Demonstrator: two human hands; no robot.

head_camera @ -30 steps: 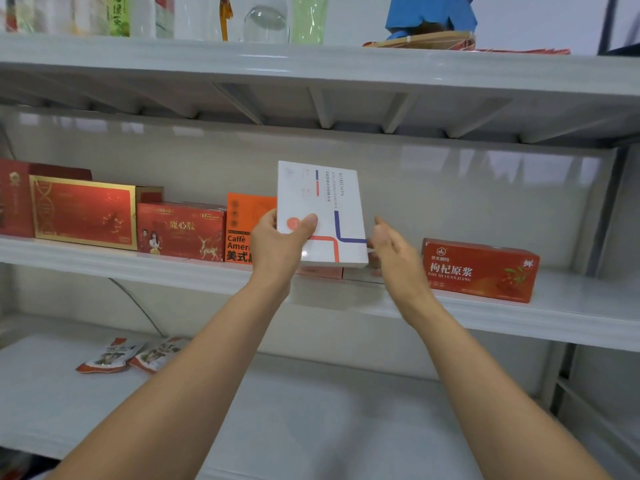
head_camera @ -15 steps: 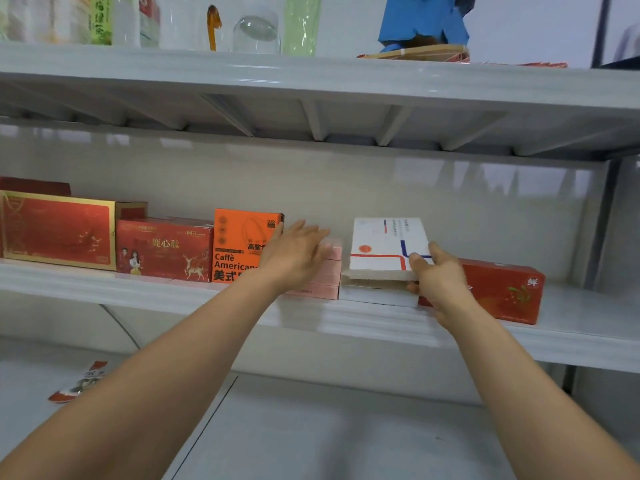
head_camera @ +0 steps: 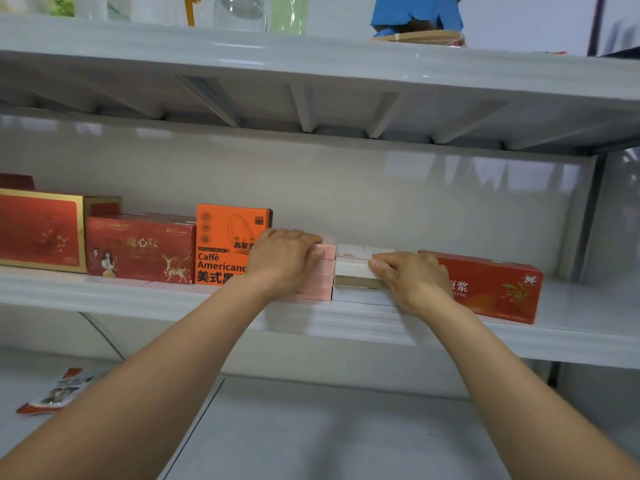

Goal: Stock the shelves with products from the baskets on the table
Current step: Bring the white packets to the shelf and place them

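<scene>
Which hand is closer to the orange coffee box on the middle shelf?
Left. The left hand rests on the pink boxes right beside the orange coffee box, covering its lower right corner; the right hand is farther right, at the white boxes.

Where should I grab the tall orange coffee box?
Grip the orange cardboard coffee box by its upper sides, coming from the front. It stands upright, taller than the red deer box at its left and the pink box stack at its right.
</scene>
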